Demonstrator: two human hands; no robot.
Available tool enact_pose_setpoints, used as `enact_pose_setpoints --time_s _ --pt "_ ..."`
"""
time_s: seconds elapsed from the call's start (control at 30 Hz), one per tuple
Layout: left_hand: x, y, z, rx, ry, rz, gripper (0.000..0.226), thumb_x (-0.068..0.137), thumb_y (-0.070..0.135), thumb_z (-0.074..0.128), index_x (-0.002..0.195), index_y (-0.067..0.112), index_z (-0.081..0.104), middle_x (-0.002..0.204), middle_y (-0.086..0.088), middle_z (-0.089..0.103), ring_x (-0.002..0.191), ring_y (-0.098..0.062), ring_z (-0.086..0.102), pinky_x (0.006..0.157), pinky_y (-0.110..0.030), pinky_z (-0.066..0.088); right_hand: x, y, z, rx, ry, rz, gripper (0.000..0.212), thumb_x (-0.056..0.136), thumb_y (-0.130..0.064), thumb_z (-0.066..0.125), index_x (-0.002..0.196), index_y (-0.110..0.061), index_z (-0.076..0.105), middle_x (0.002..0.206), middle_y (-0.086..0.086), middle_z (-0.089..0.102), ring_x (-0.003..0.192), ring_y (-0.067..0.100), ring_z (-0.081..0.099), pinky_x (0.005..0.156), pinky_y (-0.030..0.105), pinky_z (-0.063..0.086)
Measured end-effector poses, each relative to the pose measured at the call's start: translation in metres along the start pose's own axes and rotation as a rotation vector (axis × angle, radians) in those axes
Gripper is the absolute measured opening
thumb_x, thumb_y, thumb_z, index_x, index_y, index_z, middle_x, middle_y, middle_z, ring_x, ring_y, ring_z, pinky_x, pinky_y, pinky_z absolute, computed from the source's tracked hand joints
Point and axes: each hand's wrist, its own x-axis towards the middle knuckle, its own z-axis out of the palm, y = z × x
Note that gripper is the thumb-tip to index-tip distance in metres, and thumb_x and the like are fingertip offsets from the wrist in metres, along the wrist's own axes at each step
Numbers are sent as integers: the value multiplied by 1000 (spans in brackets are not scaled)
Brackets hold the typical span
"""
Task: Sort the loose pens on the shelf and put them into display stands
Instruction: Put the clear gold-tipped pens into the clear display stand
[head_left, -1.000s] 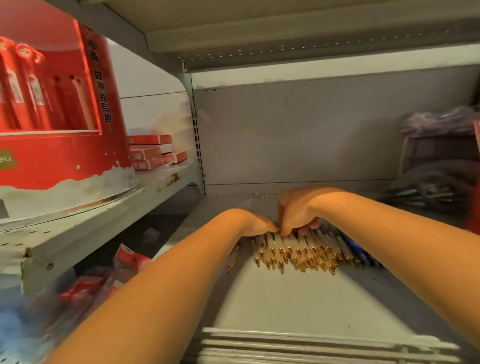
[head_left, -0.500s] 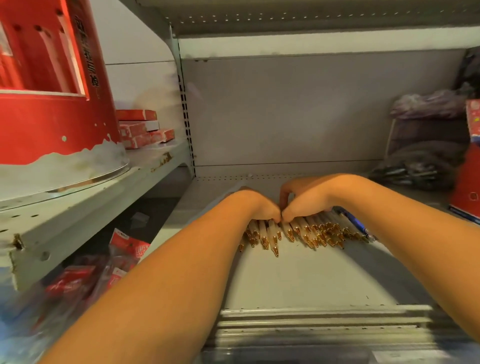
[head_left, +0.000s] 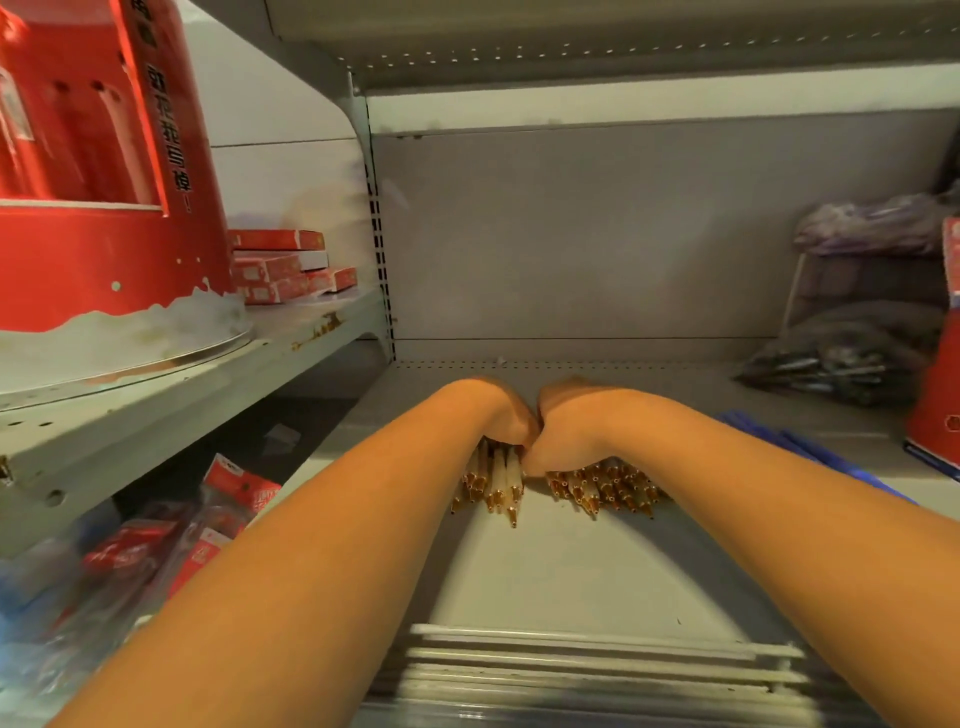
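Several white pens with gold tips lie on the grey shelf, tips toward me, split into two bunches. My left hand covers the left bunch of pens, fingers curled down over it. My right hand lies on the right bunch of pens, fingers curled over their barrels. The two hands touch at the knuckles. The pens' far ends are hidden under the hands. A tall red display stand sits on the higher shelf at the left.
Red boxes are stacked behind the red stand. Blue pens lie right of my right forearm. A bag of dark pens and a red box sit at the far right. Red packets fill the lower left shelf.
The single row of pens has been parted into two bunches, one under each hand. Both hands have drawn closer together and slightly toward me.
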Motion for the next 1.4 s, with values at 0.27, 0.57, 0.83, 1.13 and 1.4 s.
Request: enact_pose_setpoints --time_s 0.27,0.57,0.83,1.13,1.4 --pt "15 -18 -2 -196 -21 -197 28 91 36 64 80 10 59 68 -8 59 76 -22 60 87 -34 53 0 -16 3 -148 164 41 22 82 -31 69 79 -16 53 78 -1 61 64 14 58 50 26 44" --pt "6 -16 4 -134 55 -125 22 100 31 51 99 12 62 66 3 62 87 -17 65 94 -31 49 0 -21 -1 -2 149 89 24 78 -31 70 75 -13 55 70 0 63 56 15 60 49 25 50" --pt "15 -22 1 -141 2 -132 23 92 25 58 78 8 54 64 -9 59 55 -21 57 59 -28 53 -1 -4 -11 426 62 82 29 85 -16 60 58 -11 49 35 -2 41 26 12 34 35 12 28" --pt "9 -14 14 137 37 -55 37 95 8 44 126 -7 58 126 -21 63 83 -26 64 40 -14 39 -16 12 -19 844 146 49 20 91 -11 59 72 -4 59 49 2 55 34 10 43 33 17 35" --pt "13 -46 2 -450 161 101 9 79 6 50 74 13 46 74 -8 57 73 -23 52 68 -32 40 -45 20 -24 991 427 11 7 93 -7 55 95 -8 62 69 2 70 44 10 54 42 23 47"
